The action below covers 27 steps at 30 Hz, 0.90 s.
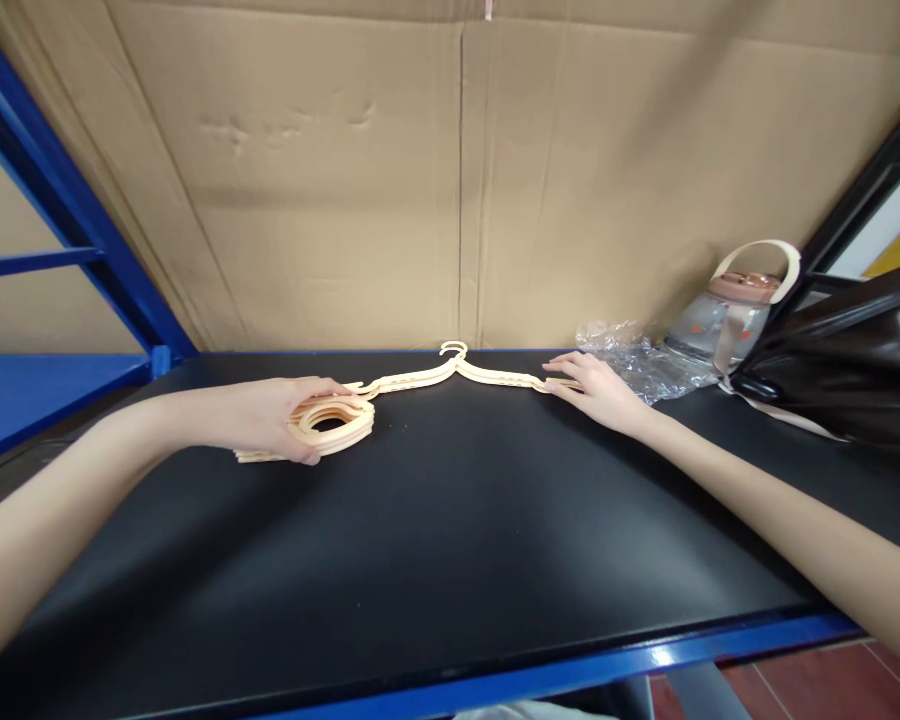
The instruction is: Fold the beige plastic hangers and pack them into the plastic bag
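A stack of cream plastic hangers (pixel 450 375) lies flat on the black table top (pixel 450 540), hooks pointing toward the cardboard wall. My left hand (pixel 281 415) is closed around the rounded left end of the stack, thumb under and fingers over it. My right hand (pixel 596 385) rests with fingers stretched flat on the stack's right end.
A cardboard sheet (pixel 457 170) backs the table. At the right stand crumpled clear plastic wrap (pixel 630 360), a clear jug with a pink lid and cream strap (pixel 735 310) and a dark glossy bag (pixel 840 370). A blue shelf frame (pixel 60 200) rises at left. The table's blue front edge (pixel 645 660) runs below.
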Tool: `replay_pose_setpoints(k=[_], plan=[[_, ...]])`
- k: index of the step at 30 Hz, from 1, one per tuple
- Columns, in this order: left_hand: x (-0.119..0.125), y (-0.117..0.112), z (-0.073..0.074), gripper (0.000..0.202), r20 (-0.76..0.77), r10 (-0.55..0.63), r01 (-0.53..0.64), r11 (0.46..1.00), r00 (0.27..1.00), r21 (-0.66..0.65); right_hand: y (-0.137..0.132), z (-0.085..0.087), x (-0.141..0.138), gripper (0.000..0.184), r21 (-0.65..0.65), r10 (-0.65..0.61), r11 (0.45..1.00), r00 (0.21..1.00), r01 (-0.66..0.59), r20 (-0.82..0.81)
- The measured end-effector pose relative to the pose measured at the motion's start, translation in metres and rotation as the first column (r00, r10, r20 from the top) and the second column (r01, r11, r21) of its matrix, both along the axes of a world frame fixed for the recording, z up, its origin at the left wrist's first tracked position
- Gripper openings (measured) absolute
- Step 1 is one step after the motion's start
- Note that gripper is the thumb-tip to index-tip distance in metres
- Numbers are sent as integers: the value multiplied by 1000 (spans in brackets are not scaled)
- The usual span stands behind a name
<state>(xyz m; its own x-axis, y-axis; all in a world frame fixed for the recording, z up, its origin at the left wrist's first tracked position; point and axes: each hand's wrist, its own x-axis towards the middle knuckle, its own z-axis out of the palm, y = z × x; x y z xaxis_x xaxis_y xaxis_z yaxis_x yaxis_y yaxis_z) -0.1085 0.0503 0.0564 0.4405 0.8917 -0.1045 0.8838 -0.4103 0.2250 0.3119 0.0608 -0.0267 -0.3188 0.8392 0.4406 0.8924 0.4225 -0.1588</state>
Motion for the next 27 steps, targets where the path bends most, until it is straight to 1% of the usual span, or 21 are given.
replay_pose_setpoints(k=[3, 5, 7, 9, 11, 13, 15, 18, 21, 27], plan=[[-7, 6, -2, 80, -26, -71, 69, 994, 997, -81, 0, -1, 0, 42, -18, -12, 1000, 1000, 13, 13], [-10, 8, 0, 83, -9, -71, 70, 994, 997, -80, 0, -2, 0, 42, -32, -12, 999, 1000, 13, 18], [-11, 10, 3, 79, 9, -46, 46, 997, 999, -65, 1, -2, 0, 41, -49, -6, 999, 1000, 7, 21], [-13, 13, 4, 71, 28, -10, 10, 1000, 1000, -1, 1, -3, 1, 38, -64, -1, 998, 1000, 2, 23], [-17, 19, 4, 60, 38, 6, -9, 995, 999, 100, 1, -3, 1, 36, -74, 2, 997, 1000, -1, 22], [-23, 25, 2, 53, 10, 20, -22, 983, 1000, 184, 2, -2, 1, 36, -80, 4, 997, 1000, -3, 18], [-29, 31, -1, 49, -30, 44, -36, 975, 999, 219, 2, -1, 1, 36, -84, 6, 996, 1000, -5, 13], [-33, 36, -4, 49, -49, 60, -49, 977, 997, 206, 2, -2, 1, 35, -85, 9, 996, 1000, -8, 2], [-31, 37, -7, 49, -49, 76, -65, 979, 996, 194, 3, -3, 1, 34, -82, 13, 997, 1000, -14, -14], [-28, 41, -16, 39, -24, 77, -72, 984, 997, 165, 5, -4, 1, 30, -59, 20, 998, 998, -23, -53]])
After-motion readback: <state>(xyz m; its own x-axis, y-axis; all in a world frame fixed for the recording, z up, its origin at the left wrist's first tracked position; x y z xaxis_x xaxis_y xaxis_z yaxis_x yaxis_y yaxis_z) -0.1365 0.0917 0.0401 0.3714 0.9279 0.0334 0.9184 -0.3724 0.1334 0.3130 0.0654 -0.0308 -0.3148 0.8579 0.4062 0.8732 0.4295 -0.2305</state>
